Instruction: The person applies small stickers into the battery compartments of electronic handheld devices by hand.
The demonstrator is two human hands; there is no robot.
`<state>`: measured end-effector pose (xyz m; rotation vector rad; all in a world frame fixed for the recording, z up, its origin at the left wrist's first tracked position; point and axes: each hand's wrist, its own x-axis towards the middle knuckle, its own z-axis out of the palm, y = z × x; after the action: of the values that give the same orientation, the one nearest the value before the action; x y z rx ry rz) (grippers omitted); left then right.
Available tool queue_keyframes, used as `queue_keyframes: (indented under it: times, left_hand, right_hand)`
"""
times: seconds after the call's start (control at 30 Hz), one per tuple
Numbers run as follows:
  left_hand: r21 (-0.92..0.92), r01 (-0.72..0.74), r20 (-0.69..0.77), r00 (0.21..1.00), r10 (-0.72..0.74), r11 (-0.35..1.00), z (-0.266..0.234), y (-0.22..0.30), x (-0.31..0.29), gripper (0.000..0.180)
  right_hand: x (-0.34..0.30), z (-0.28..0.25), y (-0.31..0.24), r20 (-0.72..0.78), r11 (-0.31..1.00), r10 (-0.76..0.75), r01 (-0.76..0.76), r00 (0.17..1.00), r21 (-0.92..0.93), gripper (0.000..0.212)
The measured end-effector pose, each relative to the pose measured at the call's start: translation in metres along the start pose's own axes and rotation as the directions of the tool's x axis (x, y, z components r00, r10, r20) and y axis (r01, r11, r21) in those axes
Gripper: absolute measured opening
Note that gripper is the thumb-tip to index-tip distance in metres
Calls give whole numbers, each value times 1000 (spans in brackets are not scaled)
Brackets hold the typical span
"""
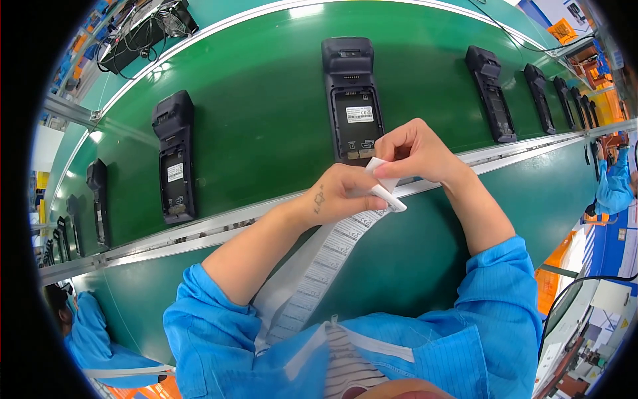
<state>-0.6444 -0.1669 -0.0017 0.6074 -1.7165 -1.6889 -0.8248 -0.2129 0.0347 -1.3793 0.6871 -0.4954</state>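
Note:
My left hand (344, 194) is closed on a long strip of white printed labels (320, 279), which trails from the fingers down toward my chest. At the strip's upper end, my right hand (417, 154) pinches a white piece of it between thumb and fingers; whether a label has come loose from the backing I cannot tell. Just beyond both hands lies a dark handheld terminal (349, 100), its open back bay facing up with a white label inside. The right hand covers part of its lower edge.
More dark terminals lie along the green conveyor belt (259, 100), including one at left (175, 156) and one at right (490, 93). A metal rail (226, 225) borders the belt. A black power unit with cables (149, 36) sits at the far left. Co-workers in blue (100, 332) sit nearby.

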Motion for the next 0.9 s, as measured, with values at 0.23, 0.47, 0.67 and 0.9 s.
queue_keyframes:
  times: [0.23, 0.47, 0.67, 0.9]
  left_hand:
    - [-130, 159, 16, 987, -158, 979, 7, 10, 8, 16]
    - [-184, 95, -334, 930, -153, 978, 15, -2, 16, 17]
    - [-233, 91, -351, 921, -171, 968, 19, -2, 19, 15]
    - [-47, 136, -143, 980, -141, 990, 32, -2, 27, 18]
  right_hand:
    - [-2, -4, 5, -8, 994, -25, 24, 1000, -102, 16]
    - [1, -5, 13, -351, 995, 39, -6, 936, 96, 10]
    - [2, -3, 20, -479, 992, -95, 121, 873, 24, 7]
    - [31, -30, 9, -591, 981, -193, 133, 783, -143, 11]
